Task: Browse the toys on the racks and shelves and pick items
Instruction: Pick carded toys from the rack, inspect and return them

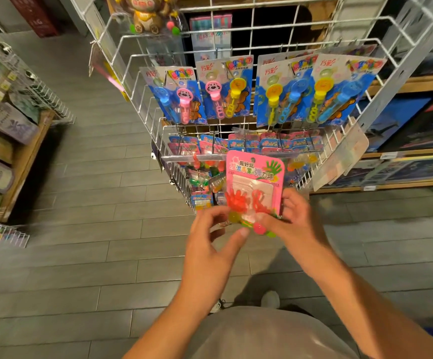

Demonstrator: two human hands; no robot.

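I hold a pink carded toy pack upright in front of a white wire rack. It shows red sticky hand toys and small coloured balls behind clear plastic. My right hand grips its lower right edge with curled fingers. My left hand pinches its bottom left corner between thumb and fingers. Above hang blue cards with bubble wands in pink, yellow and blue. More pink packs hang on the hooks just behind the one I hold.
A plush bear toy hangs at the rack's top. Wooden shelves with boxed goods stand at the left, and shelves with dark boxes at the right. Grey tiled floor lies between them. My shoes show below.
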